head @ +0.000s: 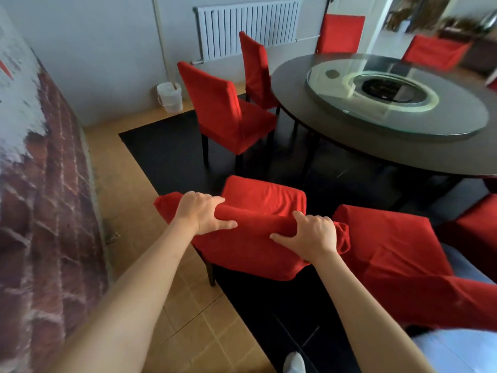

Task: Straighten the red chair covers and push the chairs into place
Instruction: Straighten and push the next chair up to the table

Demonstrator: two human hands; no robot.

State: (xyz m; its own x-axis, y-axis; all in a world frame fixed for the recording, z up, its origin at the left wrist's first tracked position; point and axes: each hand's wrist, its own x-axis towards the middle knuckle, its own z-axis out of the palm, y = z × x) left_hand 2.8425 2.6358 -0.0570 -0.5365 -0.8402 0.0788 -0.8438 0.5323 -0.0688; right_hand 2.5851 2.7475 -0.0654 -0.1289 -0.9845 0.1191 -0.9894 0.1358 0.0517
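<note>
A chair in a red cover (258,249) stands right in front of me, its back toward me and its seat facing the round table (376,146). My left hand (204,211) grips the left part of the backrest top, fingers curled over the red fabric. My right hand (309,235) grips the right part of the same top edge. The cover is bunched and wrinkled along the top and on the seat. A second red-covered chair (390,249) stands close on the right, angled.
More red-covered chairs (226,111) ring the dark round table with its glass turntable (398,103). A white bucket (170,96) and a radiator (247,28) are by the far wall. A brick-patterned wall (45,197) runs along my left. A black mat (166,157) lies under the table.
</note>
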